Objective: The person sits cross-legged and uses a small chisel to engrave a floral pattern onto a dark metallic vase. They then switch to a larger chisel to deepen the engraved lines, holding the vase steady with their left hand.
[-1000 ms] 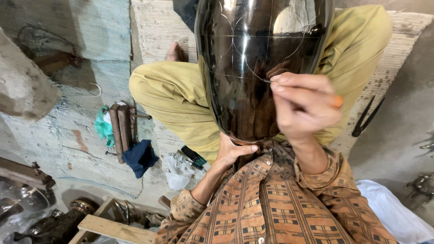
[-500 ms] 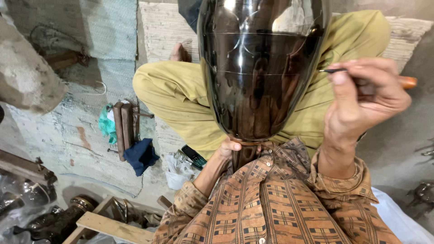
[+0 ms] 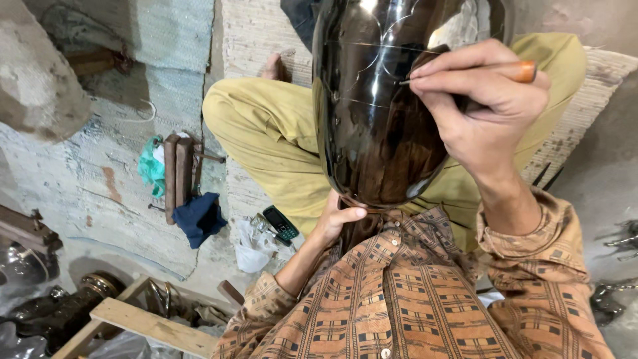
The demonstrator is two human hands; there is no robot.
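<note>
A large, glossy black metal vase [image 3: 379, 113] rests in my lap against my crossed legs in olive-yellow trousers, with thin engraved lines on its curved body. My left hand [image 3: 337, 221] grips the narrow neck at the bottom, near my checked shirt. My right hand [image 3: 478, 106] is closed around a thin engraving tool [image 3: 512, 69] with an orange wooden handle. The tool's metal tip touches the vase's upper right surface.
On the rough floor to the left lie two wooden-handled tools [image 3: 178, 174], a green rag [image 3: 151, 166], a dark blue cloth [image 3: 199, 218], a small dark phone [image 3: 280, 223] and a white bag. Dark metalware [image 3: 60, 312] and a wooden frame [image 3: 143, 322] sit at lower left.
My right hand lifted off the vase's middle, swung out to the right, then came back with the tool tip on the upper right of the vase. The left hand stayed on the neck.
</note>
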